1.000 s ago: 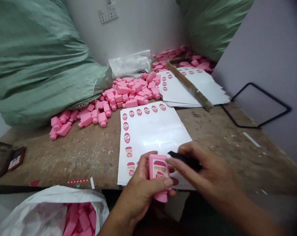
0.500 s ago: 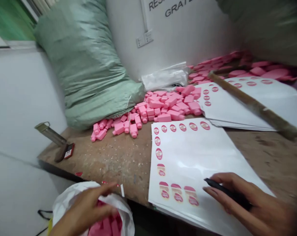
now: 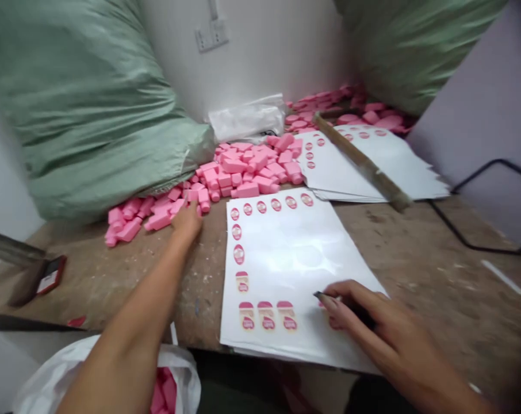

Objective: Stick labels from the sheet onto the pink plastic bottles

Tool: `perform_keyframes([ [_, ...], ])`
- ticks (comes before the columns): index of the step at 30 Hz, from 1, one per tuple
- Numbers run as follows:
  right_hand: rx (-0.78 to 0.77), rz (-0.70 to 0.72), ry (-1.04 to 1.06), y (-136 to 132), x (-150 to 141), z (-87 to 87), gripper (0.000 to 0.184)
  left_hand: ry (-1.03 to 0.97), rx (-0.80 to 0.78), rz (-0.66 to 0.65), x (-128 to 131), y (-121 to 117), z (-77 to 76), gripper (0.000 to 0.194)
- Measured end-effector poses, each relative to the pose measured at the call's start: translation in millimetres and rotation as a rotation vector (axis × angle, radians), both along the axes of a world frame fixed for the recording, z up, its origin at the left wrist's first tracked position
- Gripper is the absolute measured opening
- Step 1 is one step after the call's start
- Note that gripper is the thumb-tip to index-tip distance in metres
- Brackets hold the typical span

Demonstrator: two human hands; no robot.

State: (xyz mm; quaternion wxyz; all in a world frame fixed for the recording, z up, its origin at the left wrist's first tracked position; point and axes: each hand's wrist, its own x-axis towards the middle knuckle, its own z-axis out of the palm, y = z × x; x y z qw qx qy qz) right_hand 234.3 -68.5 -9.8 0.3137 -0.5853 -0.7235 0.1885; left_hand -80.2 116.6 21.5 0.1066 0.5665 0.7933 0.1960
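Note:
My left hand (image 3: 187, 221) reaches to the front edge of a pile of small pink plastic bottles (image 3: 243, 164). Its fingertips are among the nearest bottles; blur hides whether they grip one. My right hand (image 3: 368, 322) pinches a slim black pointed tool (image 3: 364, 315), its tip just over a white sticker sheet (image 3: 282, 253). Oval pink labels line the sheet's top and left side, and rectangular ones sit along the bottom. Part of a pink label (image 3: 334, 323) shows under my right fingers; I cannot tell whether it is on the sheet.
A white bag (image 3: 187, 374) holding pink bottles hangs at the table's front edge. More sticker sheets (image 3: 420, 172) lie behind, under a wooden bar (image 3: 364, 161). Big green sacks (image 3: 114, 115) lean at the back. A red-edged small box (image 3: 51, 275) sits at left.
My left hand has moved from above the white bag forward to the bottle pile. My right hand stays over the sheet with the black tool. The view has shifted right and down.

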Motion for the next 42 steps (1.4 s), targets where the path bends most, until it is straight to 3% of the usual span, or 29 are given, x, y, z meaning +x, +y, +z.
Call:
perform_keyframes([
  [4, -0.087, 0.155, -0.139, 0, 0, 7.2, 0.023, -0.137, 0.09, -0.011, 8, -39, 7.6, 0.057],
  [6, -0.083, 0.188, -0.169, 1, 1, 6.8, 0.021, -0.335, 0.11, -0.032, 25, -72, 12.9, 0.058],
  [7, -0.075, 0.198, -0.177, 1, 2, 6.4, 0.02, -0.518, 0.088, -0.044, 36, -89, 15.3, 0.053],
  [9, -0.064, 0.2, -0.183, 3, 4, 6.2, 0.02, -1.127, -0.043, -0.051, 62, -122, 18.7, 0.044],
  [11, -0.058, 0.191, -0.187, 4, 3, 7.1, 0.02, -1.595, -0.206, -0.017, 87, -146, 18.9, 0.043],
  [13, -0.049, 0.185, -0.203, 3, 0, 8.5, 0.02, -1.751, -0.285, 0.026, 106, -160, 15.2, 0.046],
  [16, 0.003, 0.174, -0.252, 2, -9, 9.1, 0.019, -1.727, -0.216, 0.076, 122, -166, 5.0, 0.044],
  [20, 0.091, 0.153, -0.313, 2, -15, 7.0, 0.017, -1.739, -0.178, 0.12, 124, -163, -4.6, 0.039],
  [36, 0.137, 0.153, -0.41, 4, -19, 8.3, 0.022, -1.716, -0.184, 0.052, 124, -163, -10.3, 0.04],
  [42, -0.097, 0.131, -0.262, 6, -16, 11.5, 0.019, -1.734, -0.193, 0.082, 124, -163, -8.8, 0.039],
])
